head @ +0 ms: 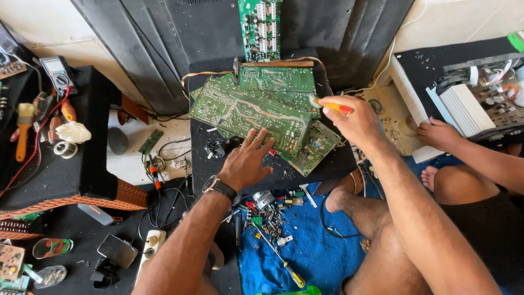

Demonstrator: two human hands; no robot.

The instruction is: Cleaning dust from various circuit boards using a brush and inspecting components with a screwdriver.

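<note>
Here, seen from the head camera, the left hand [245, 161] lies flat, fingers spread, on the lower edge of the large green circuit board [245, 112], one of about four green boards stacked on a black tabletop [284, 172]. The right hand [355, 123] is clamped on one yellow-and-red screwdriver [334, 106] over the board's right end. Another person's hand [436, 134] rests beside one open amplifier [480, 98].
</note>
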